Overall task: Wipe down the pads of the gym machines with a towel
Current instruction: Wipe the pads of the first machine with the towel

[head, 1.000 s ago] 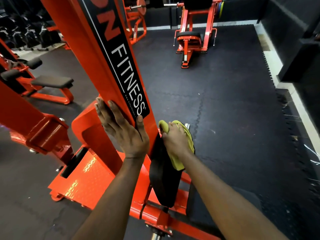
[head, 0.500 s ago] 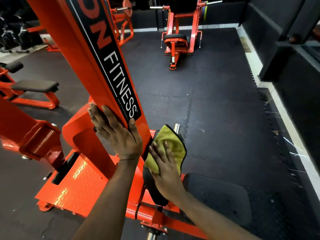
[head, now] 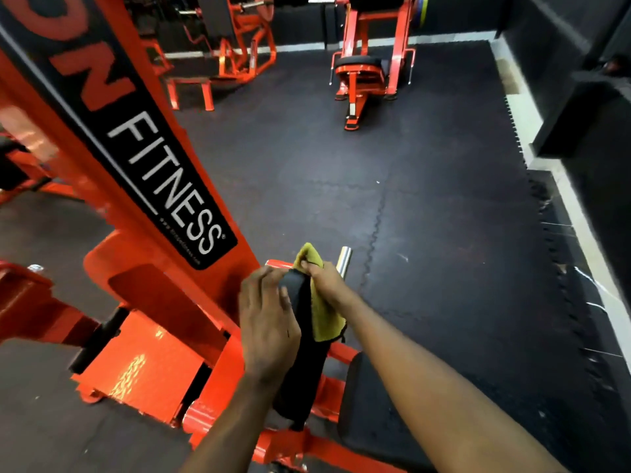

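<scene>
We have the yellow towel [head: 324,322] bunched in our right hand [head: 324,281], fingers closed around its top corner, and it hangs flat against the right face of the upright pad [head: 302,380] near its top edge. Our left hand [head: 269,322] curls its fingers over the pad's upper left side and grips it, which looks like a sound way to brace it. To do this stroke well, we should spread the towel wider under the palm instead of pinching one corner, then draw it down the full length of the face with even pressure. We should also fold it over the rounded top (sweat tends to collect there). We ought to keep the cloth clear of the chrome peg [head: 343,259] just beyond our knuckles. The seat pad [head: 382,421] below probably comes next.
</scene>
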